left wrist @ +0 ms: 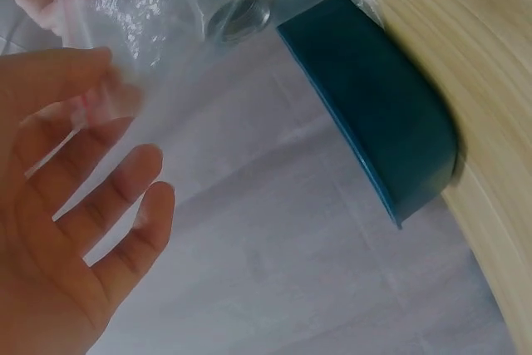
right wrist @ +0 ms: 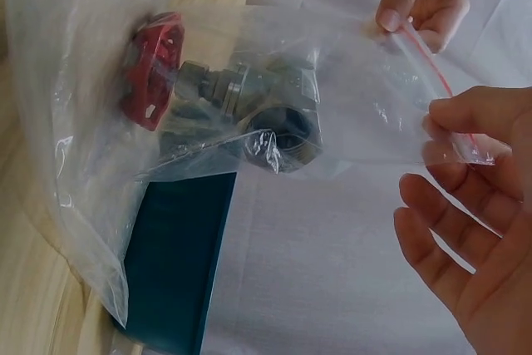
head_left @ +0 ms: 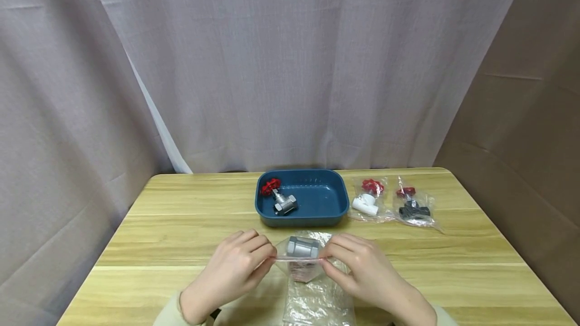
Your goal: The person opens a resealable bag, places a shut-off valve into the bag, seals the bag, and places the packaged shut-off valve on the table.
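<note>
A clear zip bag (right wrist: 357, 89) hangs between my two hands, its red-edged zip strip stretched across the top. Inside it sits a metal valve (right wrist: 287, 130) with a red handwheel (right wrist: 154, 68), the wheel at the bag's bottom. My left hand (head_left: 240, 258) pinches one end of the strip between thumb and forefinger, the other fingers loosely bent in the left wrist view. At the opposite end, my right hand (head_left: 360, 263) pinches the strip the same way. Below the bag, a larger clear plastic bag (head_left: 317, 301) lies flat on the table.
Behind the hands stands a blue tray (head_left: 301, 221) with an unbagged metal valve (head_left: 285, 204) in its left part. To its right lie a bagged white valve (head_left: 365, 205) and a bagged dark grey valve (head_left: 414, 211). Curtains (head_left: 290, 64) hang behind the wooden table (head_left: 181, 215).
</note>
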### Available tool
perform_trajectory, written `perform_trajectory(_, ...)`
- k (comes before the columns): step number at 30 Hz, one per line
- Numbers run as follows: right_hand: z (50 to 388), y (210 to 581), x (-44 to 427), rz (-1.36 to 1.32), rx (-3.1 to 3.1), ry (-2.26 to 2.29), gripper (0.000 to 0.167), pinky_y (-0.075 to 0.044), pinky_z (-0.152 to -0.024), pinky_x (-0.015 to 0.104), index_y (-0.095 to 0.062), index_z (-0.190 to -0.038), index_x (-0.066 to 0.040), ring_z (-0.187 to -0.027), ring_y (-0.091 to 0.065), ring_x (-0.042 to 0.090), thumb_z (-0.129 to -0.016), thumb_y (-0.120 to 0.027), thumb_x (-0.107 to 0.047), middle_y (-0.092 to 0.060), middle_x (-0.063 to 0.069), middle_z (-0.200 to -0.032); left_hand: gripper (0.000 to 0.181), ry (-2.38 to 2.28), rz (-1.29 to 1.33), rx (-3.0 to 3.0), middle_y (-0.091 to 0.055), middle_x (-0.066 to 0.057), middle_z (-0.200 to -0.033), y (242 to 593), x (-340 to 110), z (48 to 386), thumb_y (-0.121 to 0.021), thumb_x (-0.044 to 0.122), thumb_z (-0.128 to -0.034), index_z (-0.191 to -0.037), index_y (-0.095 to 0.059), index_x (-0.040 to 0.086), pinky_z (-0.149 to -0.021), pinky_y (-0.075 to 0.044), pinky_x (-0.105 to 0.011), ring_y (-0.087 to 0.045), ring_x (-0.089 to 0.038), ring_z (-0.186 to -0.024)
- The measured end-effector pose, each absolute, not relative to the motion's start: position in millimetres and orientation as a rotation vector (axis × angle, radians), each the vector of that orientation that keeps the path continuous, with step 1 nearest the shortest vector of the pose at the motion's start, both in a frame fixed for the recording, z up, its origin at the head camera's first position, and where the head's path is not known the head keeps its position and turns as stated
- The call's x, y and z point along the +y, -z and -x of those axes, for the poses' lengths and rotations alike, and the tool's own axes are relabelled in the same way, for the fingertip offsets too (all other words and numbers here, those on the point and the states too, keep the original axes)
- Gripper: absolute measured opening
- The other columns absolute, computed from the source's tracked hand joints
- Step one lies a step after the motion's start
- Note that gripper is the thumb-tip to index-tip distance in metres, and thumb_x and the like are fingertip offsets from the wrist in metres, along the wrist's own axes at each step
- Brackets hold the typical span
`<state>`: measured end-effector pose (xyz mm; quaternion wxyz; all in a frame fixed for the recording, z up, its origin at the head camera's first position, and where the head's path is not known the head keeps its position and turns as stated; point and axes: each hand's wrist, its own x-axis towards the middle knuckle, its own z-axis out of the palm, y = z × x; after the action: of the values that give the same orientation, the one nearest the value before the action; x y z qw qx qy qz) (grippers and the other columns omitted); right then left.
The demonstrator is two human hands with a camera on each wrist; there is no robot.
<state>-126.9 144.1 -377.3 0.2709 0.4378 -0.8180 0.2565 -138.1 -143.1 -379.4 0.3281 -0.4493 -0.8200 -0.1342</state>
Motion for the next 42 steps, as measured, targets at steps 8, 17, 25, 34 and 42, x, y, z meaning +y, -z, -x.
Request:
perform_trajectory(8, 129, 379, 138, -1.166, -2.222, -0.646, 0.011, -0.054, -0.077, 0.023, -0.071, -0.098, -0.022, -0.089, -0.066, 0.005, -0.089, -0.07, -0.016, -0.067, -0.014, -0.099, 0.012, 0.38, 1.172, -2.157, -0.065, 0.01, -0.089, 379, -136, 139, -0.076, 0.017, -0.0829, -0.092, -0.07, 0.02, -0.066, -0.049, -0.026, -0.057, -0.01, -0.078)
perform_trajectory(17, 130, 378, 134, -1.184, -2.174, -0.646, 0.004, -0.053, -0.074, 0.022, -0.07, -0.096, -0.02, -0.086, -0.065, 0.005, -0.095, -0.066, -0.019, -0.066, -0.013, -0.095, 0.008, 0.37, 1.196, -2.153, -0.065, 0.011, -0.089, 378, -133, 139, -0.075, 0.017, -0.085, -0.091, -0.07, 0.019, -0.064, -0.047, -0.025, -0.056, -0.01, -0.077)
perform_trajectory(25, 130, 376, 132, -1.203, -2.182, -0.59, 0.004, -0.053, -0.078, 0.025, -0.069, -0.096, -0.021, -0.089, -0.063, 0.005, -0.095, -0.066, -0.019, -0.066, -0.013, -0.096, 0.008, 0.357, 1.225, -2.098, -0.063, 0.013, -0.087, 376, -133, 139, -0.072, 0.015, -0.0851, -0.086, -0.067, 0.022, -0.063, -0.045, -0.023, -0.054, -0.01, -0.075)
perform_trajectory(34, 129, 376, 131, -1.204, -2.174, -0.577, 0.005, -0.053, -0.077, 0.025, -0.069, -0.095, -0.02, -0.088, -0.063, 0.006, -0.094, -0.066, -0.017, -0.065, -0.013, -0.095, 0.007, 0.38, 1.164, -2.168, -0.064, 0.01, -0.087, 378, -133, 137, -0.074, 0.017, -0.0856, -0.091, -0.069, 0.019, -0.064, -0.047, -0.026, -0.055, -0.01, -0.076)
perform_trajectory(42, 130, 378, 129, -1.192, -2.181, -0.656, 0.01, -0.052, -0.075, 0.021, -0.069, -0.095, -0.022, -0.087, -0.062, 0.003, -0.088, -0.071, -0.015, -0.065, -0.014, -0.094, 0.009, 0.359, 1.178, -2.176, -0.063, 0.011, -0.087, 377, -129, 138, -0.076, 0.02, -0.0843, -0.091, -0.069, 0.02, -0.065, -0.048, -0.026, -0.057, -0.009, -0.079)
